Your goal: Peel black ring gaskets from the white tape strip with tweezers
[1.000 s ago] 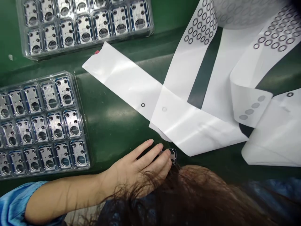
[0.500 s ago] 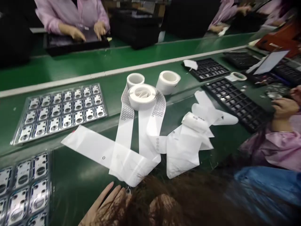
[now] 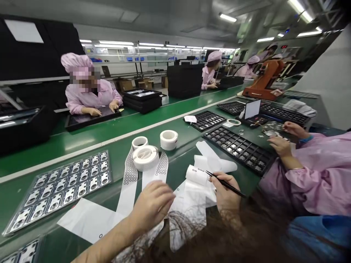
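Observation:
My right hand (image 3: 228,193) grips black tweezers (image 3: 229,184). Their tips point left, at a curled white label strip (image 3: 196,175) with a few small black rings on it; whether they touch it I cannot tell. My left hand (image 3: 153,202) hovers over the white backing strips, fingers bent and drawn together; anything between them is hidden. Beyond it stand a large roll of labels (image 3: 146,159), a smaller roll (image 3: 139,141) behind it and a separate white roll (image 3: 169,140). Ring-shaped stickers (image 3: 131,174) cover part of the unwound strip. Dark hair blocks the bottom middle.
At left lies a clear tray (image 3: 68,182) of metal plates, with another tray (image 3: 26,252) at the lower left corner. Black compartment trays (image 3: 238,149) stand to the right, near a co-worker's hands (image 3: 282,144). Across the green bench, another person (image 3: 93,96) handles a dark panel.
The view has tilted up. My hands have risen from the near bench to above the white strips. Black tweezers now show in my right hand.

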A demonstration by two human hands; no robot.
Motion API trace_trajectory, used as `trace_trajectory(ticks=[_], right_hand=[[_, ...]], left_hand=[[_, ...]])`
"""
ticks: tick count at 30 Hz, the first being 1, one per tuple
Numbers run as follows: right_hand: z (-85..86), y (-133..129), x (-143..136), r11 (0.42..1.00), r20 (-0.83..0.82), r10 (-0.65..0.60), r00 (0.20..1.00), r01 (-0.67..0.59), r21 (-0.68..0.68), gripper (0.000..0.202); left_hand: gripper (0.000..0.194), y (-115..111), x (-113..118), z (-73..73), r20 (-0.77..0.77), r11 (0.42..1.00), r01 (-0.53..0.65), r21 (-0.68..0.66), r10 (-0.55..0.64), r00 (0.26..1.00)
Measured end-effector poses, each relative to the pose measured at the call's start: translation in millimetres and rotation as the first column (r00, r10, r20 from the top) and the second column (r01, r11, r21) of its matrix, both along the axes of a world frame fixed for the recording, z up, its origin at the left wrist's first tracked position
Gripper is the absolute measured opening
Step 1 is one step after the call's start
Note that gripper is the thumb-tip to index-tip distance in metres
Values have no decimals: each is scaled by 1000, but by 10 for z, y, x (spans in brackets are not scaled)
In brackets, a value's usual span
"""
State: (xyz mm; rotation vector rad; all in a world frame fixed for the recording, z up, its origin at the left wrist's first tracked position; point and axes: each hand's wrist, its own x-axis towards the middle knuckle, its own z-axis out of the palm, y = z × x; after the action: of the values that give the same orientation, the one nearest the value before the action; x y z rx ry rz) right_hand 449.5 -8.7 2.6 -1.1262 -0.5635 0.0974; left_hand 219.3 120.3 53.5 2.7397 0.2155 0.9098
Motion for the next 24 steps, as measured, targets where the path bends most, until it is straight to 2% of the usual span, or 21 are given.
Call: trace_trajectory(ticks=[2,4,7,9,13,18,24], right_hand=[[-79,122,185,999,-40,42,998,-41,11,23],[-153,197,289,998,-62,62,996,-61,21,24],[-226,226,330,994,-61,104,993,-102,24,25],[-242,209,311,986,-40,165,985,-165,9,23],[-211,208,282,968,-3,251,968,-251,-3,22],[-190,352,382,980,-75,195,978,-191,54,20],[-301,385,472,989,-30,147,989,-147,12,21]], left_hand=[[17,151,420,21,-12,995,27,-98,-29,1000],[12,287,842,-21,-31,981,16,-193,-22,999],[13,416,1243,-130,-54,947,3,-322,-22,998],[15,467,1307,-185,-74,920,9,-391,-42,996],[16,533,1240,-193,-115,873,33,-487,-101,988],[18,432,1329,-235,-110,845,27,-534,-101,989],[25,320,1417,-511,-114,868,-25,-497,-37,993]])
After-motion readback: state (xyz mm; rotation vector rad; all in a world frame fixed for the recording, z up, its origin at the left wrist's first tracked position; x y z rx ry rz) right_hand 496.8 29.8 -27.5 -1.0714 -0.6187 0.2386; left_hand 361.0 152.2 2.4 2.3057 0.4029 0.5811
